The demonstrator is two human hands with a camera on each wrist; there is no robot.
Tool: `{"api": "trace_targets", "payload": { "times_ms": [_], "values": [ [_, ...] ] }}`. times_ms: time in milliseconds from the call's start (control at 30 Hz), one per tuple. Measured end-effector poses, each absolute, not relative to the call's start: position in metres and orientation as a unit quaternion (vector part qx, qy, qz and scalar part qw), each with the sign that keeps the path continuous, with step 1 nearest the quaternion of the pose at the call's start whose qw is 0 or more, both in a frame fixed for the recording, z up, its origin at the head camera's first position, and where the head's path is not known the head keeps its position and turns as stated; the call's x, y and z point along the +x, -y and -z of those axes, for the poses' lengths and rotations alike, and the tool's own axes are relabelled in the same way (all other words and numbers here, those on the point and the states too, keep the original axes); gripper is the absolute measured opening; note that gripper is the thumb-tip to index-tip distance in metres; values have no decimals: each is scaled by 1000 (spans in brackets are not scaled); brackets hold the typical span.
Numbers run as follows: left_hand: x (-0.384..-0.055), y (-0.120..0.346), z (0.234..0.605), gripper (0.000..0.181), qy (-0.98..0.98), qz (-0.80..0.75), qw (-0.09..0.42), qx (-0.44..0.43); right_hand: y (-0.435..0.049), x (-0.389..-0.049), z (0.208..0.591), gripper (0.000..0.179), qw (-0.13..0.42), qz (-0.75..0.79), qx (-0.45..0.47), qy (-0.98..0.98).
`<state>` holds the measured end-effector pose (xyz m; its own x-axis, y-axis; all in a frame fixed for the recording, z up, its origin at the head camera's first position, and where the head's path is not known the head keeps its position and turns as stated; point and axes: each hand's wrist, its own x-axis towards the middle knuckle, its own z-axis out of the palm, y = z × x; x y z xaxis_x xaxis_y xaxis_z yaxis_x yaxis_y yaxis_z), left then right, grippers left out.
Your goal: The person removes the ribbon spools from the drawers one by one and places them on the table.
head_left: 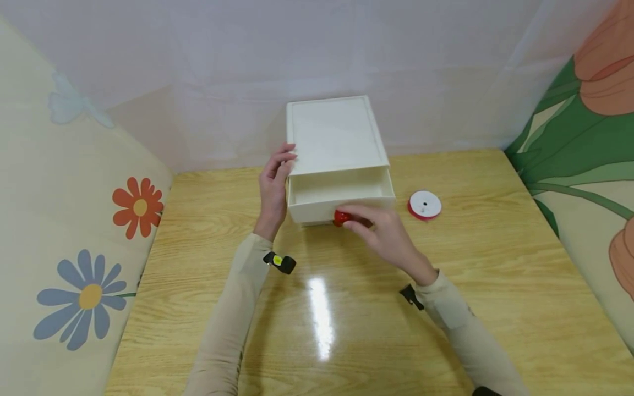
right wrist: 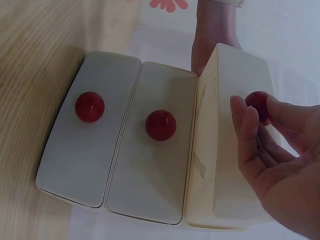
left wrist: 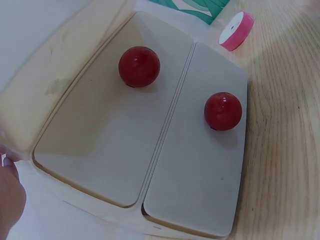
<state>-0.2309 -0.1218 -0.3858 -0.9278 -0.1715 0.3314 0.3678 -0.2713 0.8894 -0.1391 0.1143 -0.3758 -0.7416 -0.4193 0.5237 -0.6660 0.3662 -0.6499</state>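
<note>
So, the main thing is a boxy cream-white drawer unit (head_left: 332,132) on the wood-grain table (head_left: 495,247), just above the centre of the head view. Flat top with a faint ridge around it, and the top drawer (head_left: 312,213) sits partway out, pale inside showing. The right-hand grip (head_left: 381,234) is pinching that drawer's shiny red knob (head_left: 341,218), while the left-hand grip (head_left: 274,184) is loose, fingers just resting on the unit's left side.

From the head view you only get that one knob, but both wrist views show two lower drawers (right wrist: 145,175), each with its own round red knob. The right wrist view has them left of centre, plus a small dark patch (right wrist: 199,166) under the top drawer. The red-rimmed white spool (head_left: 425,204), right of centre in the head view, pops up at upper right in the left wrist view; the right wrist view misses it.
</note>
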Motion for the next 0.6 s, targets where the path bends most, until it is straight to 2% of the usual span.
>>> {"api": "trace_targets", "payload": {
  "times_ms": [367, 600],
  "values": [
    [-232, 121, 389, 25, 578, 791, 177, -94, -110, -161, 377, 31, 110, -476, 295, 821],
    [-232, 122, 389, 26, 575, 791, 179, -109, -105, -174, 375, 31, 115, -476, 277, 827]
  ]
}}
